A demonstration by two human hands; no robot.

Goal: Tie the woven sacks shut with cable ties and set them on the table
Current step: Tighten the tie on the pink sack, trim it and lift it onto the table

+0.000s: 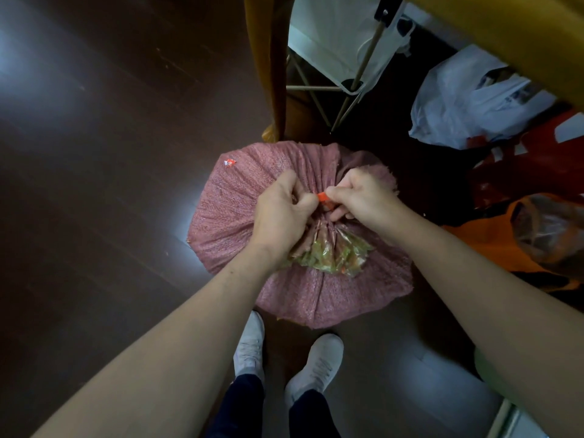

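One dark wooden floor [110,121], glossy, with pale patches of reflected light. Yellow counter [505,33]: its edge beyond and to the right of the sack, one leg [265,74] standing just behind the sack. Pink woven sack [240,216] sits on the floor, full, mouth gathered into pleats; clear liner [331,254] with green contents shows at the neck. White plastic bag [467,99] and orange bags [493,245] lie right of the sack. White shoes [316,365] just on its near side. Both hands close together on top of the sack: left hand [281,203] curled round the bunched neck, right hand [360,197] pinching an orange-red cable tie [323,197]. Small red scrap [230,162] on the sack's far-left part.
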